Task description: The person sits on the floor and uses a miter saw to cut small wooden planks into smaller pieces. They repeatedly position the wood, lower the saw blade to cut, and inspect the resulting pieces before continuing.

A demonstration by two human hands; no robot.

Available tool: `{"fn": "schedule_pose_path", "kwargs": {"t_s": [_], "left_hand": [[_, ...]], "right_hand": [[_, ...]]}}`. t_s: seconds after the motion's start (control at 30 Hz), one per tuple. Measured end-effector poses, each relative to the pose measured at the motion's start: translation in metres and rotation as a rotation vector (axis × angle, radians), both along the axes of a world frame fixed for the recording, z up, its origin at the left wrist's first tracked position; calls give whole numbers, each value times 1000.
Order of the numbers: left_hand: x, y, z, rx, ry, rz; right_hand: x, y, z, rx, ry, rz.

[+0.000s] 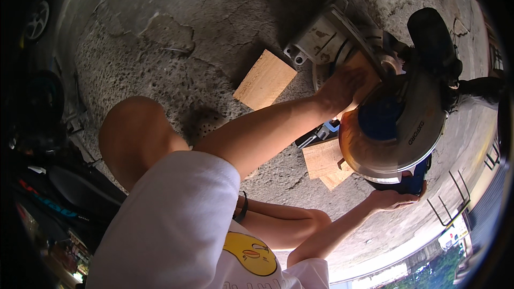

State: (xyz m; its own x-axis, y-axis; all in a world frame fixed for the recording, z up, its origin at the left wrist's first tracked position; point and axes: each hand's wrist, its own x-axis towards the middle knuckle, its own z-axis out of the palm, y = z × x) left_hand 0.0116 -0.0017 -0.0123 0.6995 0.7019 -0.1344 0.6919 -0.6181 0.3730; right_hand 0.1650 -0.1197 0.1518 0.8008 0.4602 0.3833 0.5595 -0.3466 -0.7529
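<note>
Directly under left hand (347, 84), wooden board (360, 61), beside saw (425, 109)

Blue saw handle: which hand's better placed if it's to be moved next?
Right, most likely: the right hand is on the blue handle, while the left hand is away from it, on a wooden board.

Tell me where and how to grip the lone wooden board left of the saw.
Probably pinch the board across its two long edges, coming from above and its left: it looks flat and rectangular, the grey saw base sits close to its right corner, and the left forearm crosses just past its lower end.
</note>
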Motion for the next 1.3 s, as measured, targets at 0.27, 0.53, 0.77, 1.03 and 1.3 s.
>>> {"fn": "schedule_pose_path", "kwargs": {"t_s": [0.27,0.53,0.77,1.03,1.3], "left_hand": [[2,-1,-3,23,14,13],[5,-4,-16,116,16,34],[1,2,1,34,49,-32],[-4,4,10,-11,36,-53],[-6,5,13,-65,4,-40]], "right_hand": [[0,-4,-3,-96,-87,-75],[-2,-5,-6,-73,-90,-52],[1,-9,-13,-17,-68,-13],[3,-14,-17,-120,-211,-77],[2,-12,-22,18,-131,26]]}}
